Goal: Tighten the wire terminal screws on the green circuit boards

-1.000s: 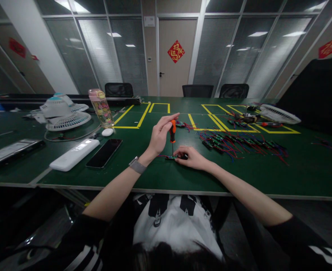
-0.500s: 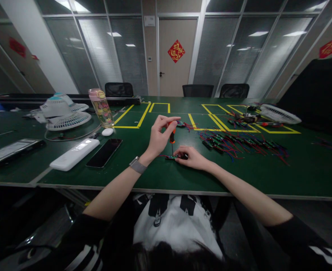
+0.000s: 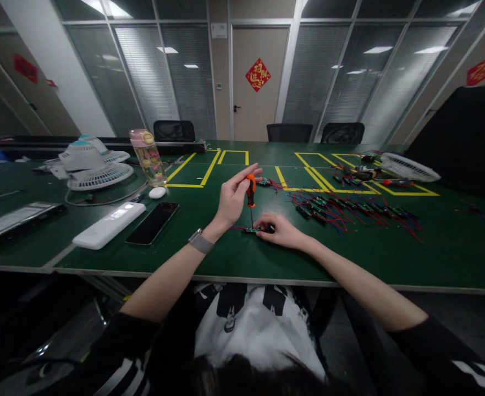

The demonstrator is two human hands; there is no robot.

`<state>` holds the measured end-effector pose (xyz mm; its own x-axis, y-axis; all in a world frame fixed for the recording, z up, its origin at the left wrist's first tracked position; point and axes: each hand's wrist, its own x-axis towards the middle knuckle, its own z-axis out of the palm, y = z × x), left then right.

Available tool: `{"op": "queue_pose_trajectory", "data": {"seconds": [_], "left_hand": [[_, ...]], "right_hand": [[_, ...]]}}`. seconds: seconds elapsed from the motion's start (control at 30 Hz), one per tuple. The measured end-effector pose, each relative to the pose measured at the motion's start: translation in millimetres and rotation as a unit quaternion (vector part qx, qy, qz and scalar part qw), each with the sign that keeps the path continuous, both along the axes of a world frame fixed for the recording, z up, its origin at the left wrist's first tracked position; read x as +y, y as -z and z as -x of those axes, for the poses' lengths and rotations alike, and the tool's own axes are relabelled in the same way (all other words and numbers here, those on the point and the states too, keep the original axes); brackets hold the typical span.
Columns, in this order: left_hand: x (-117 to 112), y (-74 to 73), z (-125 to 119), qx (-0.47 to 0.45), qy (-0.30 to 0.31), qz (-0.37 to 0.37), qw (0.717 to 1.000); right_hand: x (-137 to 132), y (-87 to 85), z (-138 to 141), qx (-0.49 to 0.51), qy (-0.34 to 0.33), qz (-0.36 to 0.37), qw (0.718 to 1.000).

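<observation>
My left hand (image 3: 234, 198) grips the orange and black handle of a screwdriver (image 3: 251, 190) between thumb and fingers, with the fingertips stretched out behind it. The screwdriver stands upright, its thin shaft reaching down to a small green circuit board (image 3: 248, 230) on the table. Wires trail from the left end of that board. Low on the table, my right hand (image 3: 277, 230) pinches the board's right end between thumb and fingers, hiding part of it. Just behind my left hand lies another wired board (image 3: 266, 181).
Several wired boards (image 3: 350, 206) lie in a row to the right on the green table (image 3: 209, 264). On the left are a phone (image 3: 153, 223), a white power bank (image 3: 109, 225), a white oval case (image 3: 157, 192), a bottle (image 3: 148, 159) and a fan (image 3: 98, 173).
The fingers of my left hand have straightened and shifted on the handle, so more of the screwdriver shows. My right hand and the board have stayed in place.
</observation>
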<state>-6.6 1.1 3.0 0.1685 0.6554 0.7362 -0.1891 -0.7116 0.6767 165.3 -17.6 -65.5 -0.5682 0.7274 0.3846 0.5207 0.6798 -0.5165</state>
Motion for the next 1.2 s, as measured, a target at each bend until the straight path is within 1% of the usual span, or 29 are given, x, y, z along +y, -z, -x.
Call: {"op": "queue_pose_trajectory", "data": {"seconds": [0.1, 0.23, 0.3, 0.37, 0.47, 0.57, 0.63, 0.73, 0.9, 0.97, 1.07, 1.2], "left_hand": [[-1, 0.0, -1, 0.015, -0.022, -0.006, 1.0], [-2, 0.4, -1, 0.056, -0.103, -0.053, 0.992], [-2, 0.1, 0, 0.074, -0.13, -0.065, 0.987], [-2, -0.6, 1, 0.089, -0.122, -0.058, 0.987], [0, -1.3, 2, 0.098, -0.066, -0.04, 0.992], [3, -0.7, 1, 0.079, -0.013, -0.025, 0.996], [3, 0.0, 0, 0.061, 0.005, -0.015, 0.998], [1, 0.7, -2, 0.055, -0.001, -0.009, 0.998], [-6, 0.6, -2, 0.091, -0.09, -0.049, 0.991], [-7, -0.1, -1, 0.09, -0.11, -0.059, 0.988], [-7, -1.8, 0, 0.074, -0.096, -0.05, 0.991], [-4, -2.2, 1, 0.041, -0.042, -0.022, 0.998]], "right_hand": [[-1, -0.7, 0, -0.002, -0.001, 0.001, 1.0], [-1, -1.4, 1, 0.001, 0.003, 0.004, 1.0], [-1, -1.6, 1, 0.002, 0.003, 0.005, 1.0], [-1, -1.7, 1, 0.002, 0.002, 0.009, 1.0], [-1, -1.8, 1, -0.002, 0.001, 0.011, 1.0], [-1, -1.6, 1, -0.003, 0.002, 0.01, 1.0], [-1, -1.4, 1, 0.0, 0.004, 0.01, 1.0], [-1, -1.5, 1, 0.0, 0.004, 0.01, 1.0], [-2, -1.8, 1, 0.002, 0.011, 0.009, 1.0], [-1, -1.4, 1, 0.0, 0.01, 0.007, 1.0], [-1, -0.9, 1, 0.0, 0.005, 0.006, 1.0], [-1, -1.5, 0, -0.003, 0.002, 0.006, 1.0]]}}
